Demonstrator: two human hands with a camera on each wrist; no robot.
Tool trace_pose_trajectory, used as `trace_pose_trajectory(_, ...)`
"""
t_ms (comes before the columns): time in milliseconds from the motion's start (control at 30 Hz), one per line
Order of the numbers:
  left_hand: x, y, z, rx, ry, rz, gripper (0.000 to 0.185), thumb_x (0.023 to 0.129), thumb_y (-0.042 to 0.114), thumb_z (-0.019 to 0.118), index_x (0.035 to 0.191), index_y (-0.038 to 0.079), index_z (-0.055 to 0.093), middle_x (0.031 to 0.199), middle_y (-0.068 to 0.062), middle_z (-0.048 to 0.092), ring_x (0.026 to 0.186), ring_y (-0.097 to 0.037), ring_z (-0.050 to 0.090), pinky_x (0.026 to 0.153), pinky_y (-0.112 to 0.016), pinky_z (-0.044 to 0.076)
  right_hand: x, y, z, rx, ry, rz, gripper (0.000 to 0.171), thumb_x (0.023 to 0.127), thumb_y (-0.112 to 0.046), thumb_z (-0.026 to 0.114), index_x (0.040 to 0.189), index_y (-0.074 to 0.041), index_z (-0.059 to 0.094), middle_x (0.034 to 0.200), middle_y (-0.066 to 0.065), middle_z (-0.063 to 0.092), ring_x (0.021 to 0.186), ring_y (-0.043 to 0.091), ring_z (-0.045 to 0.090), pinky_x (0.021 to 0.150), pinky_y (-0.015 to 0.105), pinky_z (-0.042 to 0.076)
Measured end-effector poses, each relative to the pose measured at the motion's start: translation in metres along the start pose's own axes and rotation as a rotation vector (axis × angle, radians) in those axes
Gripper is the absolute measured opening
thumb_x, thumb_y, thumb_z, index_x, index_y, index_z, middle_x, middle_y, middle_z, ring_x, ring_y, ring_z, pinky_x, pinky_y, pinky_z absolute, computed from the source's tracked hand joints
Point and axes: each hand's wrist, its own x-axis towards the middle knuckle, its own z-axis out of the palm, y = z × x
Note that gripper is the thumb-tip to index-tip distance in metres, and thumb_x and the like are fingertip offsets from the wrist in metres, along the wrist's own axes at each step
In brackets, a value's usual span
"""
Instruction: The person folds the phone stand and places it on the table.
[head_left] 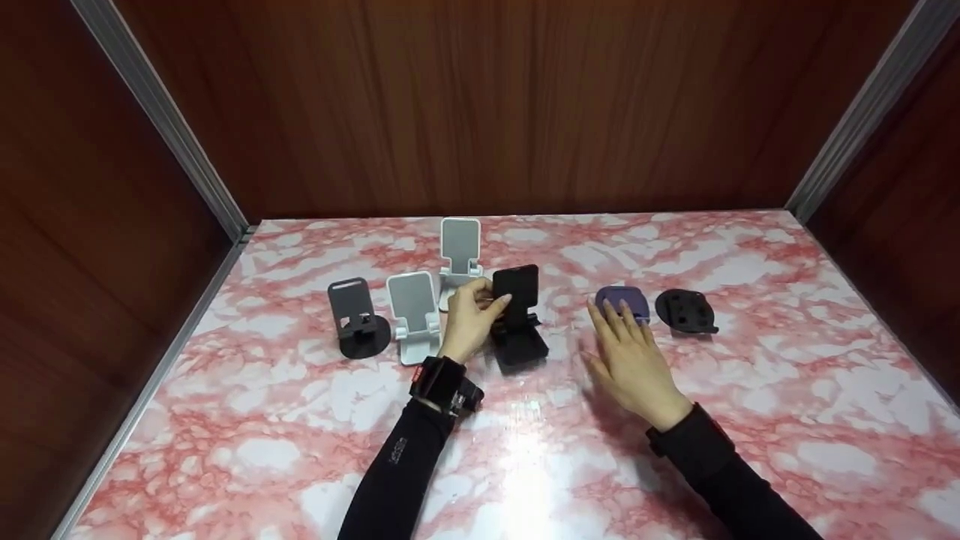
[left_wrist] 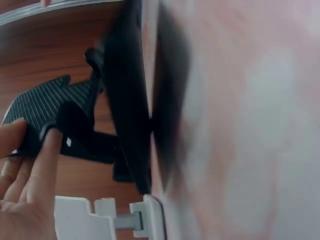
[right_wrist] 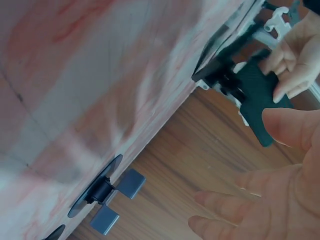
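Observation:
In the head view my left hand [head_left: 470, 319] pinches the edge of the upright plate of a black phone stand [head_left: 517, 291], thumb in front. The left wrist view shows the same phone stand [left_wrist: 42, 107] with its ribbed plate between thumb and fingers, its base tilted at the marbled tabletop. My right hand [head_left: 637, 367] is spread with straight fingers and holds nothing. Its fingertips overlap a purple phone stand [head_left: 634, 296] in the head view. From the right wrist, the open palm [right_wrist: 280, 200] appears apart from that purple stand [right_wrist: 132, 183], which stands on a round base.
Left of the black stand are two white-and-grey phone stands, one nearer [head_left: 414, 300] and one farther back [head_left: 460, 244]. A dark grey stand [head_left: 352, 307] on a round base is at the far left. Another black round-based stand [head_left: 686, 311] sits right of the purple one. Wood-grain panels [head_left: 525, 112] enclose the marbled table [head_left: 285, 450].

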Motion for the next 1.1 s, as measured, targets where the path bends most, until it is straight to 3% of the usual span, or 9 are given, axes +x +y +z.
trace_pose_trajectory(100,-0.003,0.012,0.0,-0.075,-0.042,-0.021,0.014,0.088,0.0,0.069,0.091,-0.012,0.062,0.09,-0.022,0.068,0.085,-0.032,0.069,0.071,-0.032,0.059,0.0,0.0,0.001,0.006,-0.007,0.0,0.067,0.098,-0.026,0.059,0.152,-0.004,0.027,0.153,0.025,0.027,0.14,0.046,0.022,0.107,0.067,0.024)
trace_pose_trajectory(233,-0.005,0.02,0.003,-0.102,-0.08,-0.002,0.014,0.088,-0.001,0.069,0.091,-0.013,0.062,0.089,-0.023,0.068,0.084,-0.03,0.069,0.072,-0.033,0.059,0.0,-0.001,0.001,0.042,-0.031,0.008,0.064,0.099,-0.026,0.057,0.151,-0.002,0.029,0.152,0.025,0.029,0.139,0.045,0.024,0.107,0.067,0.024)
trace_pose_trajectory(433,-0.007,0.026,0.005,-0.178,-0.142,0.002,0.016,0.088,-0.001,0.069,0.095,-0.013,0.062,0.089,-0.024,0.068,0.083,-0.033,0.069,0.072,-0.039,0.06,0.001,-0.003,0.002,0.167,-0.061,-0.017,0.056,0.101,-0.022,0.053,0.146,0.007,0.035,0.147,0.028,0.036,0.136,0.047,0.029,0.108,0.063,0.027)
trace_pose_trajectory(767,-0.01,0.038,0.009,-0.179,-0.191,0.036,0.013,0.088,0.002,0.07,0.093,-0.008,0.064,0.086,-0.016,0.07,0.08,-0.021,0.07,0.071,-0.033,0.059,0.004,-0.004,0.0,0.637,-0.216,0.108,0.051,0.105,-0.031,0.043,0.144,0.002,0.041,0.145,0.02,0.043,0.132,0.035,0.041,0.108,0.051,0.034)
trace_pose_trajectory(933,-0.011,0.04,0.01,-0.174,-0.199,0.063,0.013,0.088,0.002,0.07,0.094,-0.009,0.064,0.086,-0.016,0.069,0.08,-0.022,0.07,0.071,-0.033,0.059,0.007,-0.001,0.003,1.085,-0.342,0.191,0.054,0.104,-0.034,0.045,0.142,0.004,0.043,0.141,0.02,0.048,0.13,0.031,0.046,0.106,0.043,0.038)
trace_pose_trajectory(1000,-0.012,0.04,0.011,-0.178,-0.205,0.068,0.014,0.088,0.002,0.07,0.095,-0.009,0.064,0.086,-0.017,0.069,0.08,-0.023,0.069,0.071,-0.033,0.059,0.008,0.0,0.005,1.205,-0.371,0.21,0.052,0.104,-0.031,0.047,0.141,0.006,0.044,0.137,0.022,0.052,0.127,0.03,0.049,0.105,0.043,0.04)
trace_pose_trajectory(1100,-0.012,0.039,0.013,-0.187,-0.212,0.071,0.015,0.088,0.002,0.07,0.095,-0.01,0.064,0.086,-0.018,0.069,0.081,-0.023,0.069,0.071,-0.033,0.059,0.007,0.0,0.009,1.233,-0.365,0.234,0.053,0.103,-0.029,0.05,0.139,0.009,0.045,0.131,0.022,0.056,0.12,0.027,0.056,0.102,0.041,0.044)
